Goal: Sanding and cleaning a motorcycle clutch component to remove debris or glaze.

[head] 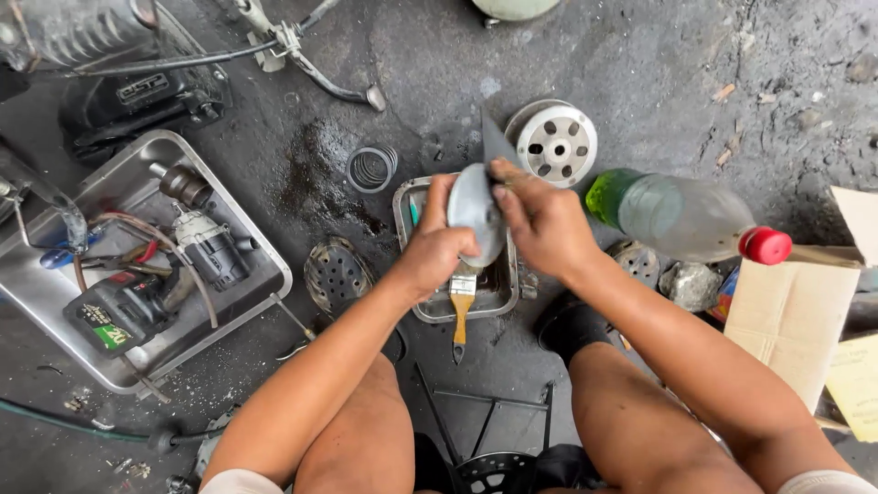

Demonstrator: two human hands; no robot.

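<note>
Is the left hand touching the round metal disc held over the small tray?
Touching. The head view shows the left hand with its fingers wrapped against the edge of the round metal disc, no gap between them; the right hand grips it too.

Dark grey concrete floor (658, 73), rough, stained, grit and small debris toward the upper right. Black oily wet patch (315, 169) left of centre. Large steel tray (41, 293) at the left edge, holding a power drill (212, 249), cables and a battery pack. Dark engine part (137, 96) in the upper left corner. Coil of spring rings (371, 168) just beside the oily patch. Cardboard box (791, 311) at the right edge. Green hose (64, 425) along the lower left. Even daylight, soft shadows.
</note>
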